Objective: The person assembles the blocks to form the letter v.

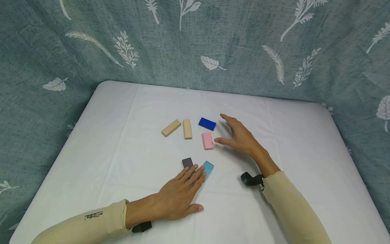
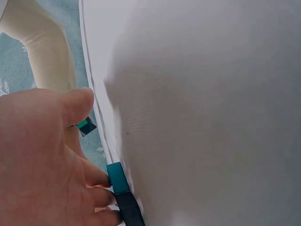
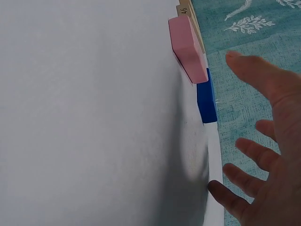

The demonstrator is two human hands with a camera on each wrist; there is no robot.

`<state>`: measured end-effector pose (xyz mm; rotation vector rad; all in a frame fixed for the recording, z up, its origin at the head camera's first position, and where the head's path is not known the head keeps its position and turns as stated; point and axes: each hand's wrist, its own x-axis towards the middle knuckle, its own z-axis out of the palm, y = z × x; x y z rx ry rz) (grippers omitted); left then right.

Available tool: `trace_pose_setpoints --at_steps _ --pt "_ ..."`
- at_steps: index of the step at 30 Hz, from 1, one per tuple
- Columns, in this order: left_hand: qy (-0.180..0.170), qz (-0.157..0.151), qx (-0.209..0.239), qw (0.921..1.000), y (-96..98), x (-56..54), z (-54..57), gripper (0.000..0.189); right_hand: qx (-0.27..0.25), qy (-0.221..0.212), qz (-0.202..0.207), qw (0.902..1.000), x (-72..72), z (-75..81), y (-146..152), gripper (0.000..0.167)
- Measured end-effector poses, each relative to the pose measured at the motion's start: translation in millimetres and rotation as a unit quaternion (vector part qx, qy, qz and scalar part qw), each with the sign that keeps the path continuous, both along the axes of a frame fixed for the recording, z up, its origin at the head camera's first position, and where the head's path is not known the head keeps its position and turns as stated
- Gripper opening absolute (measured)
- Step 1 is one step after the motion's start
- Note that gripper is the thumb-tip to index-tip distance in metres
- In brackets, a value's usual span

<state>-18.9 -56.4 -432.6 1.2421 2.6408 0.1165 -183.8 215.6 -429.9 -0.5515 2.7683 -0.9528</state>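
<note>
The right hand (image 1: 242,137) hangs wide and holds nothing; it's the nearer one to the pink block (image 1: 208,141), just left of its thumb, long axis running towards the far edge of the white table (image 1: 134,162). Beyond, the dark blue block (image 1: 207,124) lies crosswise (one end facing that hand). The left hand (image 1: 179,198), fingers straight, covers parts of the charcoal block (image 1: 187,162) and turquoise block (image 1: 208,168).

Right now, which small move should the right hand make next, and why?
Perhaps bring the right hand a little left to pinch the pink block: the hand is open and holds nothing, and this block lies near its thumb.
</note>
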Motion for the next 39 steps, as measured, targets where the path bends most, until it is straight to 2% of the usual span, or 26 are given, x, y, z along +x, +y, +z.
trace_pose_setpoints --at_steps 5,10,16,27,39 --pt "-0.003 0.001 -0.002 1.0 0.0 0.0 0.8 0.086 -0.01 0.002 0.019 0.9998 -1.5 -0.2 -2.7 0.103" --pt "-0.002 0.0 -0.002 1.0 0.2 -0.3 1.1 0.086 -0.005 0.016 0.046 0.9988 -1.9 -2.3 -4.9 0.098" --pt "-0.005 0.0 0.0 1.0 0.2 -0.2 0.6 0.086 0.008 0.003 0.062 0.998 -1.4 -4.6 -9.7 0.093" --pt "0.0 0.0 -0.001 1.0 -0.3 0.1 0.4 0.087 0.038 0.005 0.076 0.9964 -4.3 -6.9 -15.3 0.085" --pt "-0.008 0.003 -0.004 1.0 0.2 -0.2 0.6 0.088 0.051 0.031 0.086 0.9945 -4.3 -8.9 -18.1 0.075"
